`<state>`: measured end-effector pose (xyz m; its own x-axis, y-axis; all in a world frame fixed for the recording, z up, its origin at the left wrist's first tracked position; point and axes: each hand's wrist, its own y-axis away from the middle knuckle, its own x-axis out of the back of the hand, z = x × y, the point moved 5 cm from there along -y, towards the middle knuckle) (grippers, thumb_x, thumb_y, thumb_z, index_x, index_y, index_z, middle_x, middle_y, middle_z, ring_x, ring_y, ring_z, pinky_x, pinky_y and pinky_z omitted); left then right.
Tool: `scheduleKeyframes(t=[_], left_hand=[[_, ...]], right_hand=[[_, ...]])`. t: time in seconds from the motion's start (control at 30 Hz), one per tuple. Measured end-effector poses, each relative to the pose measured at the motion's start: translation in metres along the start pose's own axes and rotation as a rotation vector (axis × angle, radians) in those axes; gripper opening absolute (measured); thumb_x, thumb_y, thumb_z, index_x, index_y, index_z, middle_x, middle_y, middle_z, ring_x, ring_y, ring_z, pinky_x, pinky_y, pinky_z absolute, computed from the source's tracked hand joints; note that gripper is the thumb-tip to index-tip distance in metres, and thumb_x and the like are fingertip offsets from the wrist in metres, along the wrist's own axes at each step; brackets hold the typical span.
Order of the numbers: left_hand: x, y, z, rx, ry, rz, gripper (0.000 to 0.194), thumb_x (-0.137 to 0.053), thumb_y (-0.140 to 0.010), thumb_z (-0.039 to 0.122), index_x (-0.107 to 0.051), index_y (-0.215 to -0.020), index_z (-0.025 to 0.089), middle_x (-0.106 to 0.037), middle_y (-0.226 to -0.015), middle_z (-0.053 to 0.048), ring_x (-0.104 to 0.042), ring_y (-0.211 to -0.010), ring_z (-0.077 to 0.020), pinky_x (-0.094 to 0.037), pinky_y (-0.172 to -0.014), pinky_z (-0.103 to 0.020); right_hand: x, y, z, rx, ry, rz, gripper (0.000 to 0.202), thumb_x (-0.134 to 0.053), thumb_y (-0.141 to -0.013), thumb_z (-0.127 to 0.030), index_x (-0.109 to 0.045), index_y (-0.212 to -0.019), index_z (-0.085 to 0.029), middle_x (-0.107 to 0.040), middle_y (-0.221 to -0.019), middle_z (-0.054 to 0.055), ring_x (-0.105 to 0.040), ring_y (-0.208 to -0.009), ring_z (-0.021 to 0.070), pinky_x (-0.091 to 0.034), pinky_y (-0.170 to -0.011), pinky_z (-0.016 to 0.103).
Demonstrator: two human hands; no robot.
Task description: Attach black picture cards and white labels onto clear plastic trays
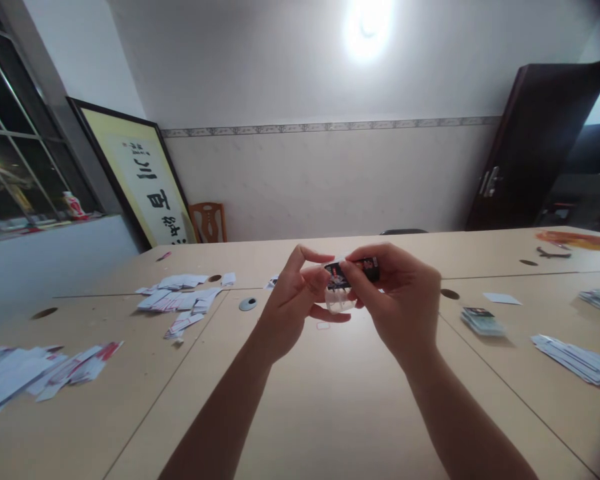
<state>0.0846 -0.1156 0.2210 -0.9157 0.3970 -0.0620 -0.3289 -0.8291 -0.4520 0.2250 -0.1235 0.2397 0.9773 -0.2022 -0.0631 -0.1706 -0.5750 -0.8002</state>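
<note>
Above the middle of the table, my left hand point(293, 303) holds a small clear plastic piece point(340, 304), its thumb and fingers closed around the left side. Across the top of the plastic lies a black printed label point(337, 276) with small red and white marks. My right hand point(405, 287) pinches the label's right part between thumb and fingers. Both hands meet at this item, so parts of it are hidden behind the fingers. Whether the label is stuck to the plastic or only lying against it I cannot tell.
Loose white paper slips point(180, 300) and more papers point(20, 373) lie on the left of the table point(330, 413). On the right are a small stack of clear pieces with a dark top point(483, 321), a white card point(503, 298) and a paper stack point(575, 359).
</note>
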Motion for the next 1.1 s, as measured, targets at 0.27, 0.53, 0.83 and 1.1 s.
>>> scheduleKeyframes(t=[0.27,0.53,0.83,1.1], left_hand=[[-0.0011,0.0005,0.0001,-0.02,0.001,-0.005,0.021,-0.056,-0.094,0.04,-0.049,-0.104,0.023,-0.07,-0.088,-0.001,-0.073,-0.075,-0.017,-0.065,-0.067,-0.036],[-0.0017,0.0012,0.0003,-0.017,-0.006,0.022,0.021,-0.057,-0.094,0.04,-0.049,-0.102,0.022,-0.069,-0.086,-0.001,-0.073,-0.075,-0.0179,-0.065,-0.066,-0.038],[-0.0026,0.0016,0.0011,0.013,-0.007,0.061,0.025,-0.06,-0.091,0.042,-0.05,-0.102,0.022,-0.071,-0.094,-0.003,-0.074,-0.082,-0.0209,-0.065,-0.066,-0.038],[-0.0032,0.0017,0.0013,0.001,-0.041,0.083,0.025,-0.058,-0.093,0.043,-0.049,-0.103,0.021,-0.071,-0.09,-0.003,-0.074,-0.08,-0.0207,-0.065,-0.065,-0.037]], right_hand=[[0.0005,0.0014,-0.0018,0.001,-0.016,0.02,0.005,-0.071,-0.077,-0.022,-0.068,-0.074,-0.019,-0.064,-0.061,-0.002,-0.056,-0.048,0.0091,-0.047,-0.042,0.021],[0.0003,0.0018,-0.0015,-0.007,-0.003,0.017,0.006,-0.07,-0.077,-0.023,-0.067,-0.075,-0.019,-0.063,-0.06,-0.003,-0.056,-0.048,0.0091,-0.048,-0.043,0.021],[0.0008,0.0014,-0.0021,-0.01,0.026,0.011,0.007,-0.07,-0.077,-0.024,-0.067,-0.074,-0.019,-0.064,-0.061,-0.002,-0.057,-0.049,0.0101,-0.049,-0.044,0.022],[0.0006,0.0016,-0.0011,-0.009,0.035,0.01,0.006,-0.07,-0.077,-0.023,-0.067,-0.074,-0.019,-0.063,-0.06,-0.003,-0.056,-0.048,0.0096,-0.048,-0.044,0.022]])
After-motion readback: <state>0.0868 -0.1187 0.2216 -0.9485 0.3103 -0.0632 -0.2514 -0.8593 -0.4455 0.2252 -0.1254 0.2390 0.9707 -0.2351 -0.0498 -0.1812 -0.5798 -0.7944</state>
